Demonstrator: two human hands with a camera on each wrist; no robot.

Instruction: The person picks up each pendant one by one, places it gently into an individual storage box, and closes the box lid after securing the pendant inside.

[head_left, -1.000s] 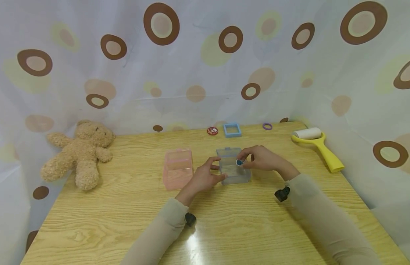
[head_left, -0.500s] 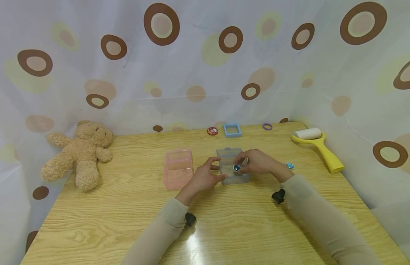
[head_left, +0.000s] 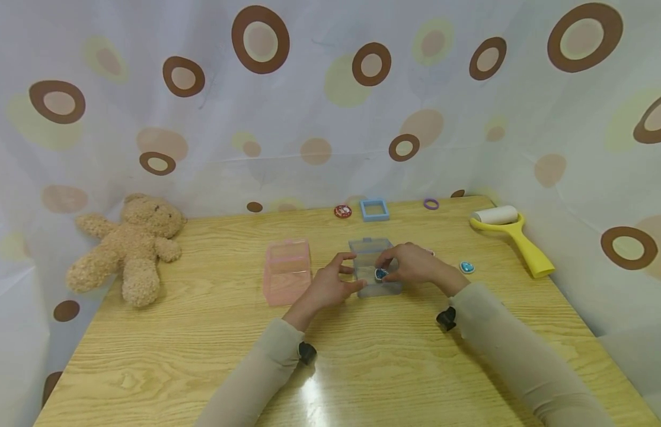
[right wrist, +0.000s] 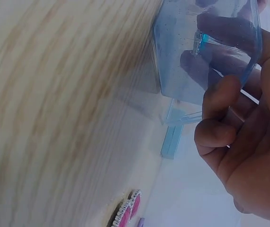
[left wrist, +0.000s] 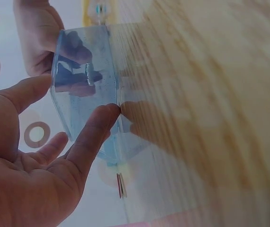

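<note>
A transparent bluish box (head_left: pixel 390 289) lies on the table with its lid folded back. Fingertips and thumb of the left hand (head_left: pixel 330 284) (left wrist: pixel 45 175) touch the box's left side, spread apart. Inside the box, the right hand (head_left: pixel 412 264) (right wrist: pixel 253 142) pinches a dark blue gem with a silvery, beaded rim (head_left: pixel 380 274) between thumb and fingers. Through the clear wall the gem shows edge-on in the left wrist view (left wrist: pixel 88 74) and in the right wrist view (right wrist: pixel 197 43).
Left of the box lies an open pink case (head_left: pixel 287 281); a teddy bear (head_left: pixel 135 246) is farther left. Behind are a red badge (head_left: pixel 342 211), blue frame (head_left: pixel 374 217) and purple ring (head_left: pixel 431 204). Rightward: light-blue gem (head_left: pixel 466 267), yellow-handled roller (head_left: pixel 527 249). A pink gem (right wrist: pixel 128 210) lies beyond.
The right hand has moved left and toward the front, carrying the dark blue gem lower into the box. This uncovers the light-blue gem near its wrist. The left hand has stayed in place.
</note>
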